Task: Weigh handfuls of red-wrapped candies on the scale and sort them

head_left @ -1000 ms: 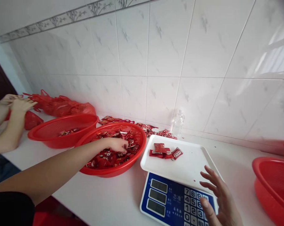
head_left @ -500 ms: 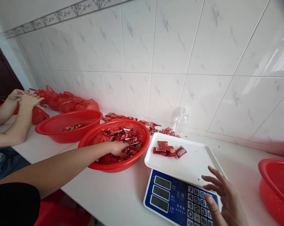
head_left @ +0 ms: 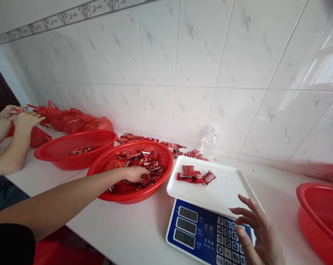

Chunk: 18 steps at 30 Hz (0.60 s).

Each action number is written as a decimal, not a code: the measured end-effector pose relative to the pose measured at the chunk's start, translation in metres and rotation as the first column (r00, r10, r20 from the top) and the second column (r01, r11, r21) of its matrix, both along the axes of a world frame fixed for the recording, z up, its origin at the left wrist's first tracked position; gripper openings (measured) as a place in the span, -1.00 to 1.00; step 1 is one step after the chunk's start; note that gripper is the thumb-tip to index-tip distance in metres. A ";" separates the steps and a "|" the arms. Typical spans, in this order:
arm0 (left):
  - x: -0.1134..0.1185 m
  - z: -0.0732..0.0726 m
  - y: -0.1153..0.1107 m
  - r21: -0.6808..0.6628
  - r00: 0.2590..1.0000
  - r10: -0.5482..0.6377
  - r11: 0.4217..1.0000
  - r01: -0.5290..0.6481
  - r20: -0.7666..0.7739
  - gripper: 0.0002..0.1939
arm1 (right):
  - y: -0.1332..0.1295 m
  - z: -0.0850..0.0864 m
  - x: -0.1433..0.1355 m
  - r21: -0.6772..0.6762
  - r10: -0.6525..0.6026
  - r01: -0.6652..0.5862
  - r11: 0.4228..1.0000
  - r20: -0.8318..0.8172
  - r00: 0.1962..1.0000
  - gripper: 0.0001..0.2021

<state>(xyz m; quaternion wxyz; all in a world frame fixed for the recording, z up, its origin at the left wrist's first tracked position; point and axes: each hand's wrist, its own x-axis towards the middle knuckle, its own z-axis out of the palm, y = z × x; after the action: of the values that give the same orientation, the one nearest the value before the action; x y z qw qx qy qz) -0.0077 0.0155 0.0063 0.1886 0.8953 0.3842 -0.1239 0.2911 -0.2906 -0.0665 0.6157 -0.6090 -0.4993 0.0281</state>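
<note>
The scale (head_left: 206,237) is standing on the table (head_left: 144,224), and its tray (head_left: 224,195) is carrying a small cluster of packets (head_left: 188,170). Its displays (head_left: 184,238) are showing figures too faint to read. Just left of the scale, a basket (head_left: 133,199) is holding many loose packets, and the left hand (head_left: 137,174) is resting among them with curled fingers; I cannot tell whether it is pinching one. The right hand (head_left: 262,230) is hovering over the scale's keypad, fingers spread and bent, gripping nothing. Farther left of the scale, a second basket (head_left: 75,164) is holding a few packets; far left, red bags (head_left: 72,120) are lying, and a co-worker's hands (head_left: 24,118) are working close together. Behind the scale, a clear bottle (head_left: 211,142) is standing and loose strips (head_left: 133,137) are lying along the wall. Right of the scale, well apart, a third basket (head_left: 311,221) is sitting partly out of view.
</note>
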 end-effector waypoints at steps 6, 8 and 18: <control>-0.004 -0.010 0.008 -0.091 0.984 0.145 0.986 -0.137 0.098 -0.74 | 0.000 0.013 -0.003 0.250 -0.111 0.150 0.957 -0.165 0.980 -0.43; -0.003 -0.013 0.009 -0.113 0.973 0.188 0.978 -0.173 0.137 -0.75 | -0.002 0.019 -0.010 0.373 -0.183 0.274 0.887 -0.262 0.948 -0.47; 0.014 -0.016 0.003 -0.042 0.932 0.221 0.975 -0.218 0.288 -0.73 | 0.004 0.002 -0.006 0.415 -0.058 0.149 0.898 -0.223 0.973 -0.58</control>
<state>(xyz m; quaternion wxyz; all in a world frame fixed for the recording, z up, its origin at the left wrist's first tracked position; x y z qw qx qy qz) 0.0060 0.0181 -0.0097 0.2598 0.8544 0.4491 0.0292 0.2851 -0.2869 -0.0645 0.7831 -0.4784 -0.3938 -0.0526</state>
